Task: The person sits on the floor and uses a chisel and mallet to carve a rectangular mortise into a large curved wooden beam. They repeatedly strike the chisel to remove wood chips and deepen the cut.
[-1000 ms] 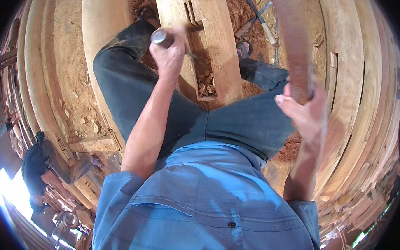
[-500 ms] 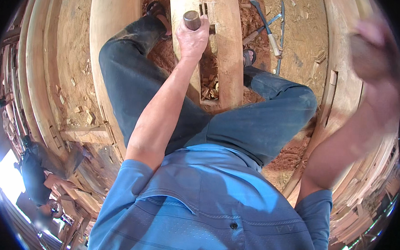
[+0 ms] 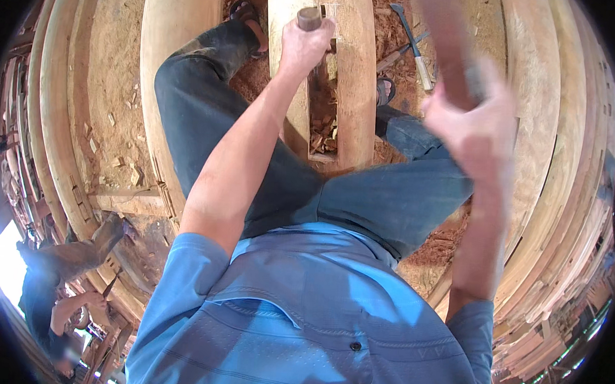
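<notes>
Chisel (image 3: pixel 309 18): round brown wooden handle, upright on beam (image 3: pixel 352 76).

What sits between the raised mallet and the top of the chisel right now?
Nothing visible does. The left hand grips the chisel below its bare top end, over the slot in the beam. The right hand holds the mallet up to the right, with open air between.

Left hand (image 3: pixel 302 49) fisted far forward, right hand (image 3: pixel 467 127) raised, blurred
</notes>
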A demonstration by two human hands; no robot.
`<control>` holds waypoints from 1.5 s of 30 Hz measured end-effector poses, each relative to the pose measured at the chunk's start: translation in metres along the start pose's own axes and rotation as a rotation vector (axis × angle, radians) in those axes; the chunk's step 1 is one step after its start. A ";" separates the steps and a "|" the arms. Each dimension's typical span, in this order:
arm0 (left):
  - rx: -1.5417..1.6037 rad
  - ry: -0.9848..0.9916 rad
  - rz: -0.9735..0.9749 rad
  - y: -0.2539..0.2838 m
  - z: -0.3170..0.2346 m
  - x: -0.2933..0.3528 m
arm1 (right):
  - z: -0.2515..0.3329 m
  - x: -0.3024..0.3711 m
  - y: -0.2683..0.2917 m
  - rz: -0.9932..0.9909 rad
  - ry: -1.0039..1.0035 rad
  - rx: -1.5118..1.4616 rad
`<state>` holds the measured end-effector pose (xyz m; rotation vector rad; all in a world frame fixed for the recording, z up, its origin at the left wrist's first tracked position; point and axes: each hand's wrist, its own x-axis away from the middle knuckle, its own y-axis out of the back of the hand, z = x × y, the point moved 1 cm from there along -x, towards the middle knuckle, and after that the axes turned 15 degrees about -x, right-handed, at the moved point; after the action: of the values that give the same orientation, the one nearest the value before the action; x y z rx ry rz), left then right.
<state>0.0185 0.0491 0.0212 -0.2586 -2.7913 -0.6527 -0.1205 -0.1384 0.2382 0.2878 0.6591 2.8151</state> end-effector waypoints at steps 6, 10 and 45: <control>0.114 -0.047 -0.011 -0.016 -0.004 -0.012 | 0.045 -0.074 0.029 -0.169 0.489 -0.445; 0.092 -0.006 -0.017 -0.013 -0.003 -0.014 | 0.006 -0.080 -0.015 0.144 0.067 0.277; -0.047 -0.314 -0.253 -0.007 0.001 0.032 | 0.035 -0.025 0.118 0.145 0.329 -0.435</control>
<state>-0.0137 0.0465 0.0269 -0.0155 -3.1456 -0.7975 -0.1101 -0.2337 0.3193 -0.2192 0.0684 3.0756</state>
